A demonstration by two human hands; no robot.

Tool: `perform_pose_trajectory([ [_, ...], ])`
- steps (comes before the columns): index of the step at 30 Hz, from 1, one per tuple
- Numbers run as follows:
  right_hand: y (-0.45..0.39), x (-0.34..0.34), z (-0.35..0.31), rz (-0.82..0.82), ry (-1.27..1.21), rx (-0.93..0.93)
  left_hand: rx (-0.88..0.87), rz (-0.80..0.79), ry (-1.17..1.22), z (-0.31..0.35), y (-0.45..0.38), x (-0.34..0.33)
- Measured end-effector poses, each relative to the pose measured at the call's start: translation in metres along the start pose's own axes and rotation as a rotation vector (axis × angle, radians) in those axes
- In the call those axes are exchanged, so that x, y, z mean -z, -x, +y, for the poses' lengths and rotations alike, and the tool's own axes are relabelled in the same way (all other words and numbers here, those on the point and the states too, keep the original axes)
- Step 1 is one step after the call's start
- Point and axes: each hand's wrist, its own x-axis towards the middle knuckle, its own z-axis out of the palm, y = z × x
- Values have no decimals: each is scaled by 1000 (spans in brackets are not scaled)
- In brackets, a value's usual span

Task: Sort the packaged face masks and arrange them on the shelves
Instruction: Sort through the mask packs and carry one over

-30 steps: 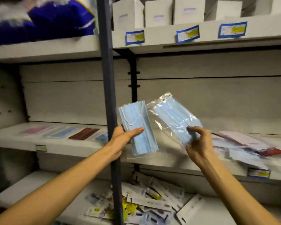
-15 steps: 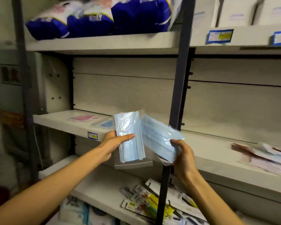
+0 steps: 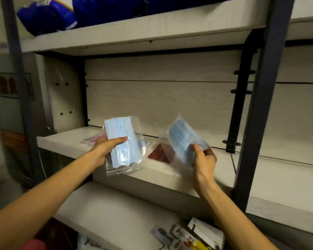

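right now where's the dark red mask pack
In the head view, the dark red mask pack lies flat on the middle shelf, between the two hand-held blue packs.

Top shelf, left end: dark blue plastic bags (image 3: 90,13).
Lowest shelf, front edge: small carded packets (image 3: 188,235), white and yellow.
Left wall: framed notice (image 3: 9,85), blurred.
Right side: dark metal upright (image 3: 260,105).

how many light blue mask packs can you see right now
3: one in the left hand at, one in the right hand at, one lying on the shelf at, mostly hidden. More may be hidden.
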Motion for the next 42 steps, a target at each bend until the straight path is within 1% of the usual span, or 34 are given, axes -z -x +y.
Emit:
perform_pose_trajectory([
  [2,-19,-12,1,26,-22,-24,40,25,23,-1,-23,5],
  [5,-43,-27,6,37,-88,-56,77,11,18,-5,-57,13],
  [9,-66,-51,17,58,-190,-154,117,35,28,-8,-92,24],
  [12,-72,-74,23,-29,-191,-217,126,47,44,-8,-111,31],
  [16,-75,-110,31,-173,-152,-228,128,26,42,-6,-131,39],
  [18,-74,-130,39,-290,-110,-179,124,4,21,-6,-140,45],
  [20,-71,-148,50,-361,-20,-91,93,-15,-23,-7,-152,52],
  [22,-68,-164,58,-388,75,-35,74,-43,-55,-9,-162,60],
  [24,-66,-187,64,-404,94,-18,81,-74,-50,-11,-173,72],
  [26,-62,-218,69,-408,34,-60,119,-120,-14,-11,-185,85],
  [29,-56,-268,83,-436,-11,-151,200,-203,162,-3,-205,109],
  [31,-56,-295,94,-449,93,-169,235,-215,237,2,-218,127],
  [33,-57,-314,106,-458,229,-174,223,-226,235,5,-231,145],
  [38,-61,-365,138,-382,495,-22,165,-238,231,3,-271,191],
  [39,-61,-376,142,-383,531,-47,155,-232,219,3,-280,200],
  [41,-64,-398,149,-431,558,-175,118,-192,164,5,-297,215],
  [42,-64,-408,153,-467,552,-239,79,-172,96,6,-306,222],
])
